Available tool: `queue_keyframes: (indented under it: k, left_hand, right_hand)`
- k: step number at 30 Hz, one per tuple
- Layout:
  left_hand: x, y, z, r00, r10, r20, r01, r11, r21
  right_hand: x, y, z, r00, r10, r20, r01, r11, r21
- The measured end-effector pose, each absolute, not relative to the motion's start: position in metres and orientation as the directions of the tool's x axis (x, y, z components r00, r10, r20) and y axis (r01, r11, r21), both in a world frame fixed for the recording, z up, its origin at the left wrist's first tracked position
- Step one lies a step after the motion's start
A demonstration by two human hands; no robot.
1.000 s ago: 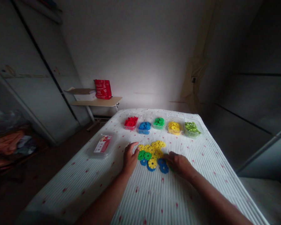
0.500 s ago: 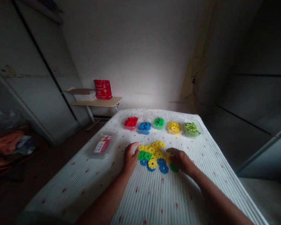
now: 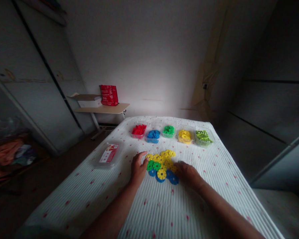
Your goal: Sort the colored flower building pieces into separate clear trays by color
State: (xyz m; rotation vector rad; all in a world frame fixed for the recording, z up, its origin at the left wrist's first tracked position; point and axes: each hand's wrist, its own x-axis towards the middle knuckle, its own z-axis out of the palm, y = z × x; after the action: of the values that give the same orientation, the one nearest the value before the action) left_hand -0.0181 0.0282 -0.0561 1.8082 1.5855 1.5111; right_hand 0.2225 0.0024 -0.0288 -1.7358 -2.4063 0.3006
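The discs [image 3: 161, 170] lie piled on the cloth [image 3: 149, 212], likely light, stiff and slick, best pinched by their notched rims, between the left hand [image 3: 139, 168], fingers apart, and the right hand [image 3: 189, 174], whose fingers' grip I cannot tell.
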Motion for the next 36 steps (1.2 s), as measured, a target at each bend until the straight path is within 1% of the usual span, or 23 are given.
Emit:
queue_keyframes:
  k: [3,6,9,11,14,15,17,19,20,21,23,26,30,32,36]
  left_hand:
    - [-0.018,0.028,-0.055,-0.165,0.854,0.493,0.534,-0.342,0.773]
    - [-0.018,0.027,-0.055,-0.167,0.853,0.495,0.531,-0.345,0.774]
    - [-0.018,0.028,-0.056,-0.165,0.856,0.489,0.534,-0.339,0.774]
    - [-0.018,0.029,-0.058,-0.163,0.855,0.492,0.534,-0.343,0.773]
    - [-0.019,0.03,-0.059,-0.16,0.852,0.499,0.53,-0.352,0.771]
    - [-0.019,0.03,-0.06,-0.161,0.852,0.498,0.529,-0.352,0.772]
    - [-0.019,0.029,-0.059,-0.166,0.853,0.495,0.529,-0.346,0.774]
    - [-0.019,0.029,-0.058,-0.172,0.853,0.492,0.53,-0.341,0.776]
    - [-0.019,0.028,-0.057,-0.175,0.852,0.493,0.529,-0.341,0.777]
    - [-0.018,0.028,-0.057,-0.177,0.852,0.493,0.528,-0.341,0.778]
    - [-0.018,0.028,-0.056,-0.176,0.85,0.497,0.526,-0.345,0.777]
    - [-0.017,0.029,-0.057,-0.172,0.85,0.498,0.527,-0.347,0.775]
    - [-0.018,0.03,-0.059,-0.174,0.854,0.491,0.525,-0.341,0.78]
    - [-0.018,0.03,-0.06,-0.178,0.856,0.486,0.525,-0.335,0.783]
    - [-0.019,0.031,-0.06,-0.187,0.858,0.479,0.521,-0.327,0.789]
  right_hand:
    - [0.221,0.001,-0.026,-0.282,0.959,0.032,0.919,0.28,-0.278]
    - [0.223,-0.002,-0.019,-0.256,0.964,0.067,0.901,0.263,-0.344]
    - [0.23,0.0,-0.009,-0.256,0.965,0.062,0.833,0.253,-0.492]
    - [0.238,0.01,0.001,-0.229,0.973,0.03,0.768,0.199,-0.609]
    - [0.253,0.039,0.02,-0.067,0.998,0.011,0.651,0.052,-0.757]
    - [0.258,0.051,0.028,0.005,0.999,0.036,0.593,0.026,-0.805]
    - [0.266,0.076,0.041,0.167,0.981,0.101,0.413,0.024,-0.91]
    - [0.272,0.093,0.048,0.333,0.939,0.091,0.287,-0.008,-0.958]
    - [0.274,0.097,0.049,0.386,0.918,0.087,0.276,-0.025,-0.961]
    - [0.275,0.098,0.047,0.415,0.905,0.093,0.301,-0.04,-0.953]
    - [0.276,0.091,0.035,0.402,0.906,0.132,0.41,-0.049,-0.911]
    - [0.276,0.067,0.008,0.273,0.947,0.168,0.585,-0.025,-0.81]
    - [0.275,0.04,-0.022,0.088,0.966,0.243,0.787,0.082,-0.612]
    - [0.275,0.035,-0.03,0.043,0.96,0.277,0.831,0.119,-0.543]
    - [0.276,0.035,-0.037,-0.026,0.959,0.284,0.867,0.163,-0.471]
